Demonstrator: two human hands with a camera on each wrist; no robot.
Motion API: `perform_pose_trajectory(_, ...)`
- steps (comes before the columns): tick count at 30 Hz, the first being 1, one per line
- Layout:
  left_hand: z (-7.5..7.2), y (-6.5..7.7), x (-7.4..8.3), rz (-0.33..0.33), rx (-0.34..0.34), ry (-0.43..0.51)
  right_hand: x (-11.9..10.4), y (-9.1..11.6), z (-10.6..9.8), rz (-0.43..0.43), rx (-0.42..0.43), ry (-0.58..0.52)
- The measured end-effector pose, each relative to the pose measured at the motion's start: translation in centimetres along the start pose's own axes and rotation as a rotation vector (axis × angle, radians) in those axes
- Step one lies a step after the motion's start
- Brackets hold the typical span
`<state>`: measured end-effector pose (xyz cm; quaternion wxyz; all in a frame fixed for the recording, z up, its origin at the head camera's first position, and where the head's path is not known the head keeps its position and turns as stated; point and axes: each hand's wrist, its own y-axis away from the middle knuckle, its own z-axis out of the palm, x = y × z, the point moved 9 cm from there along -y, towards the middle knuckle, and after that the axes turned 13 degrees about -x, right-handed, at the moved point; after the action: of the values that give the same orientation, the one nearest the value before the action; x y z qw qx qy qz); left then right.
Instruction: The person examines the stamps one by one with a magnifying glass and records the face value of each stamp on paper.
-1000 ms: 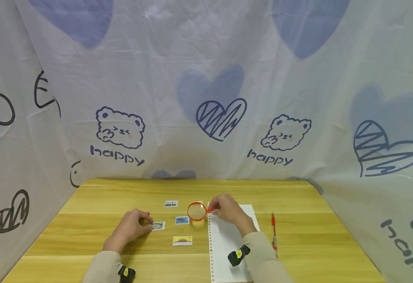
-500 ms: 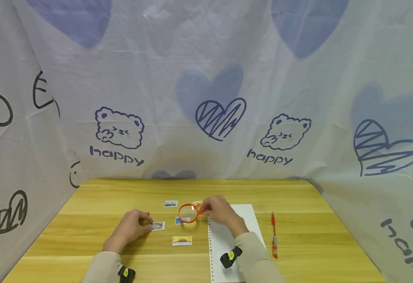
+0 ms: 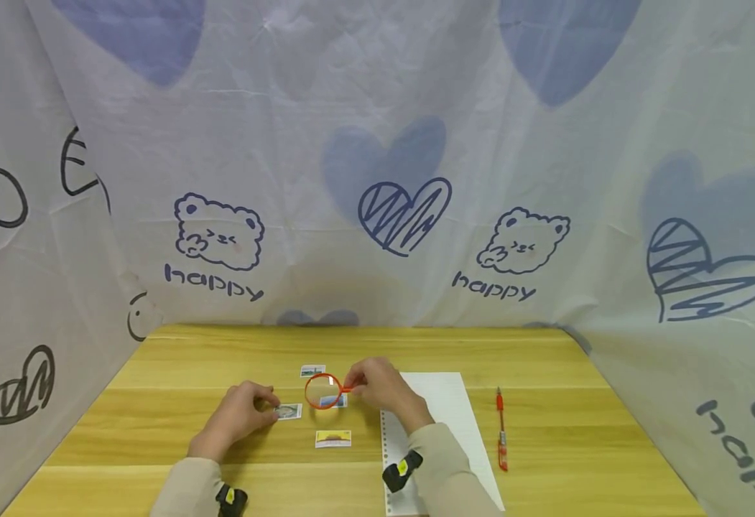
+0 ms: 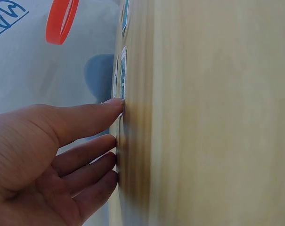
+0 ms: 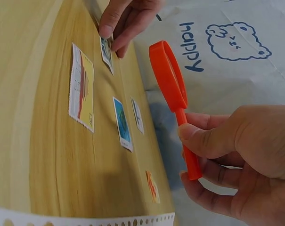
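My right hand [image 3: 380, 388] pinches the handle of a small orange-red magnifying glass [image 5: 168, 75], thumb on one side and fingers curled on the other. Its lens is raised over the table and, in the head view, overlaps the blue stamp [image 3: 338, 403]. At the left, my left hand [image 3: 241, 413] holds the left end of a greenish stamp [image 3: 289, 411] between thumb and index finger, flat on the wood. The other fingers [image 4: 93, 181] rest loosely at the table surface. A yellow stamp [image 3: 333, 439] lies nearer me; a grey-green stamp [image 3: 313, 370] lies farther back.
A red-and-yellow stamp [image 5: 152, 187] shows in the right wrist view. Lined punched paper [image 3: 442, 416] lies under my right forearm, with a red pen [image 3: 501, 431] to its right. Printed white cloth [image 3: 377, 287] stands behind and beside the wooden table [image 3: 564, 402].
My right hand has carried the magnifying glass leftward, from beside the red-and-yellow stamp to over the blue one. My left hand has stayed in place on the greenish stamp.
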<state>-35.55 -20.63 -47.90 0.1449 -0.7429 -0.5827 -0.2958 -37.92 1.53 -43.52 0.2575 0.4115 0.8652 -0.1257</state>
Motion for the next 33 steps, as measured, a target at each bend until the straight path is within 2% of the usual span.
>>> perform_pose_trajectory(19, 0.1, 0.1, 0.1, 0.0, -0.006, 0.011, -1.3, -1.8, 2.4, 0.022, -0.021, -0.015)
perform_pose_trajectory(27, 0.0, -0.1, 0.0, 0.005, -0.003, 0.0, -2.2, -2.0, 2.9, -0.007, -0.023, 0.043)
perform_pose_trajectory(33, 0.1, -0.1, 0.1, 0.016, -0.005, 0.006, -2.4, -2.1, 3.4, 0.017, -0.042, 0.058)
